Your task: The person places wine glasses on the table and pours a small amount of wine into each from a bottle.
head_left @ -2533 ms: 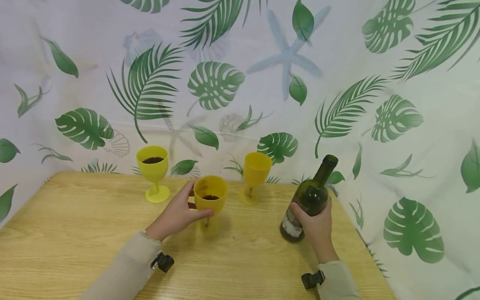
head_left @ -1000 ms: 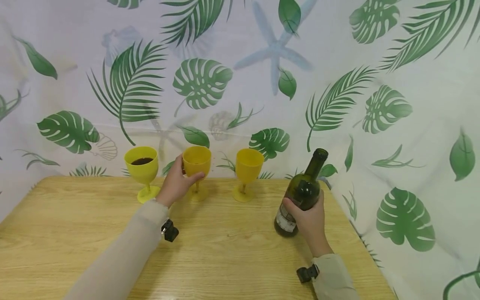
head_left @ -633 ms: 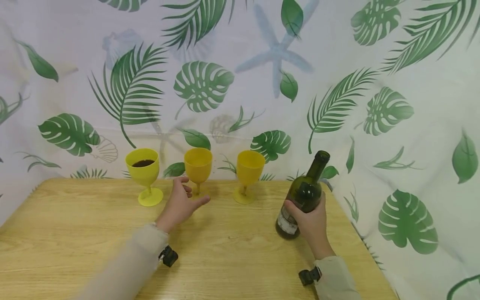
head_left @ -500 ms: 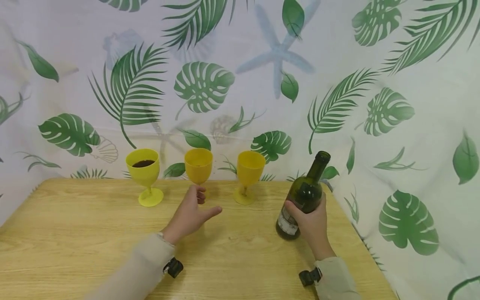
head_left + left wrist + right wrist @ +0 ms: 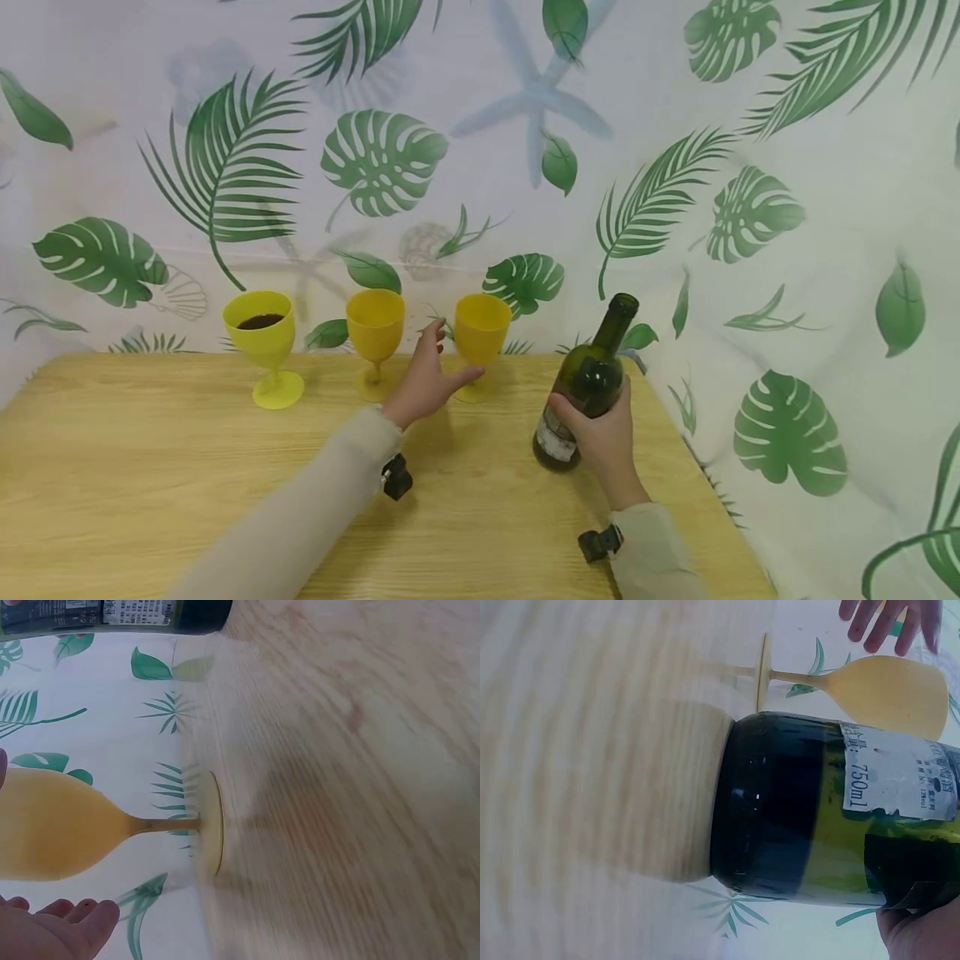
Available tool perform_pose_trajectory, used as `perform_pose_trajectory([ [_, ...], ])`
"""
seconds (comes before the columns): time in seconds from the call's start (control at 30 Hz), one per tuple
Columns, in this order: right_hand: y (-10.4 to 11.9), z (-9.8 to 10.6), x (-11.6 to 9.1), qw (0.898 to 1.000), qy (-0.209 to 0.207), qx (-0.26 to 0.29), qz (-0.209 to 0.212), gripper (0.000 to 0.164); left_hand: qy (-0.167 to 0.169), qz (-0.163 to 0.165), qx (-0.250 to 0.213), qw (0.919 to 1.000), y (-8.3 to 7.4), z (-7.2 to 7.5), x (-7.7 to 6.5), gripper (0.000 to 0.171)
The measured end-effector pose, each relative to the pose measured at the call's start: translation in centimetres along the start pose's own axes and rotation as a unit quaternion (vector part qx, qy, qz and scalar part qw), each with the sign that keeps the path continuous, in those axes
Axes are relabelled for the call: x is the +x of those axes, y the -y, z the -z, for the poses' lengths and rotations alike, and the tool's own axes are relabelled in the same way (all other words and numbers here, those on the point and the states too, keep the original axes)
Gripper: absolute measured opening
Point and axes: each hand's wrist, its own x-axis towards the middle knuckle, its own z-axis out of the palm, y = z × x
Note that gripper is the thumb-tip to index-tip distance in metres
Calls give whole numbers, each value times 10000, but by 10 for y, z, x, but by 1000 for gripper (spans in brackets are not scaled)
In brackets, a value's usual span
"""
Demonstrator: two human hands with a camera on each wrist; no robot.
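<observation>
My left hand (image 5: 431, 379) reaches to the right-hand orange-yellow goblet (image 5: 482, 329), thumb and fingers spread on either side of its bowl. In the left wrist view, a gap shows between the curved fingers (image 5: 82, 922) and that goblet (image 5: 60, 825), which stands upright. My right hand (image 5: 603, 442) grips a dark green wine bottle (image 5: 592, 379) around its body; the bottle leans slightly, its base right at the tabletop. The label (image 5: 896, 772) reads 750ml in the right wrist view. Left of my left hand stands a second orange-yellow goblet (image 5: 375, 329).
A yellow-green goblet (image 5: 262, 337) with dark liquid inside stands at the left of the row. All the goblets are along the back of the wooden table (image 5: 187, 475), close to a leaf-printed cloth (image 5: 480, 167) hanging behind and to the right.
My left hand carried the middle goblet back into the row, let it go, drew away, then moved right to the right-hand goblet. My right hand keeps its grip on the bottle.
</observation>
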Motion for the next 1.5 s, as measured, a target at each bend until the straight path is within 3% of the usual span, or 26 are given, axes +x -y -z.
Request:
perform_pose_trajectory([
  [0.2, -1, -4, -2, 10000, -20, -52, -73, 92, -253, 269, -226, 9991, -1, -7, 13, 103],
  [0.33, -3, -4, -2, 10000, 6, 61, -38, 92, -429, 271, -236, 9984, -7, -10, 20, 104],
  [0.53, -4, -1, 1, 9999, -4, 128, 66, 93, -372, 180, -25, 9991, -11, -7, 28, 107],
  [0.73, -3, -1, 1, 10000, -10, 35, 71, 91, -300, 137, -185, 9993, -11, -8, 33, 111],
  [0.97, -4, -1, 1, 9999, -20, 103, 75, 92, -417, -223, -188, 9987, -9, -13, 36, 89],
  [1.17, -1, -2, 2, 9999, 53, 111, 38, 94, -238, -529, -173, 9982, -3, -9, 19, 77],
  [1.5, -3, -2, 2, 9999, 98, 25, -30, 96, 640, -1004, -270, 9925, 0, 1, -35, 78],
])
